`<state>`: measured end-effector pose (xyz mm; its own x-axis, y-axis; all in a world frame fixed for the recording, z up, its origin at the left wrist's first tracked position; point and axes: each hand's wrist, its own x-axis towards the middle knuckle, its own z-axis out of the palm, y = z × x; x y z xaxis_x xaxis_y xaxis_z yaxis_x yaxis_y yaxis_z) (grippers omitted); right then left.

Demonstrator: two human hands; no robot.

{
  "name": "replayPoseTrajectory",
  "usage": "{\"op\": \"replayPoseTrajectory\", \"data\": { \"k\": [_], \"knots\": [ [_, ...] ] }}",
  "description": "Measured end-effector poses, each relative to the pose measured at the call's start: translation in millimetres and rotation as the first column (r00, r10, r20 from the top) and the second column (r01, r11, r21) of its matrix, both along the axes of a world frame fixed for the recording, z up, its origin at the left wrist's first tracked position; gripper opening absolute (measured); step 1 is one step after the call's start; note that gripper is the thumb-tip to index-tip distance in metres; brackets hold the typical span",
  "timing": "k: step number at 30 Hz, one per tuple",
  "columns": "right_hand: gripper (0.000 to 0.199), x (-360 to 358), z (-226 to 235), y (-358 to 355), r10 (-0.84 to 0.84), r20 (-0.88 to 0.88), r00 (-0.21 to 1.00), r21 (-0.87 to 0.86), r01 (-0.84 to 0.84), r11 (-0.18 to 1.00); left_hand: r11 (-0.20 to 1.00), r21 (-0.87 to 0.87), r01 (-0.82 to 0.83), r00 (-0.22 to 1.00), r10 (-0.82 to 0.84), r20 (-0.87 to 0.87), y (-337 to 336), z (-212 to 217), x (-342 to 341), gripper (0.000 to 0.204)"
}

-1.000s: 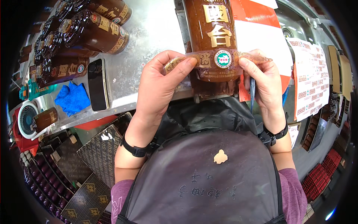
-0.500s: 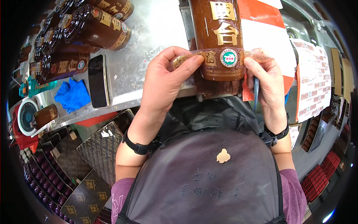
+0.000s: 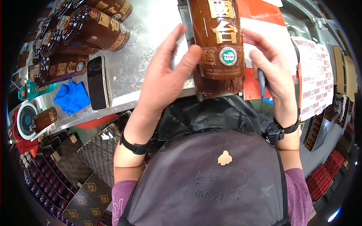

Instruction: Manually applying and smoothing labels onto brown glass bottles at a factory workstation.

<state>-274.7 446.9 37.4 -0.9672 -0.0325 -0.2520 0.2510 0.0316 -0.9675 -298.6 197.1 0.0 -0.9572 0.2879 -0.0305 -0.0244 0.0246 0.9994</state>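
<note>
A glossy brown bottle (image 3: 217, 28) with gold characters lies with its base toward me, on a dark brown padded rest (image 3: 218, 86) at the table's front edge. Around its lower end runs a brown and gold label band (image 3: 208, 56) bearing a round green and white emblem. My left hand (image 3: 166, 69) is open beside the bottle's left side, thumb and fingers apart. To the right, my right hand (image 3: 275, 67) has its thumb and forefinger spread near the glass. Tucked in its other fingers is a slim blue-grey pointed tool (image 3: 262, 84), partly hidden.
Several similar brown bottles (image 3: 98, 32) lie at the far left of the metal table (image 3: 132, 49). Nearer are a phone (image 3: 97, 83) and a blue cloth (image 3: 71, 98). A small white fan (image 3: 27, 118) is beyond the left edge; printed label sheets (image 3: 313, 75) hang at right.
Both hands have let go of the label band's ends and moved outward. Those ends stuck out before; now the band lies against the bottle.
</note>
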Motion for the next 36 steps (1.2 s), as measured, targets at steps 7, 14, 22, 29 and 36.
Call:
{"op": "replayPoseTrajectory", "data": {
  "k": [7,14,22,29,36],
  "knots": [
    [0.055,-1,-5,-13,0.034,0.019,0.999,-0.165,-0.030,0.986,0.951,0.290,0.110,0.989,-0.134,0.063,23,-1,2,0.068],
    [0.055,-1,-10,-14,0.029,-0.001,1.000,-0.193,-0.029,0.981,0.946,0.306,0.103,0.984,-0.141,0.105,23,1,2,0.066],
    [0.053,-1,-13,-14,0.020,-0.005,1.000,-0.234,-0.021,0.972,0.947,0.301,0.114,0.978,-0.159,0.131,23,5,1,0.066],
    [0.048,0,-14,-5,0.011,0.056,0.998,-0.219,0.002,0.976,0.939,0.340,0.058,0.975,-0.126,0.181,22,10,6,0.061],
    [0.046,-1,-16,-7,0.034,0.057,0.998,-0.216,-0.021,0.976,0.942,0.327,0.075,0.987,-0.117,0.109,23,-1,5,0.060]
  ]
}}
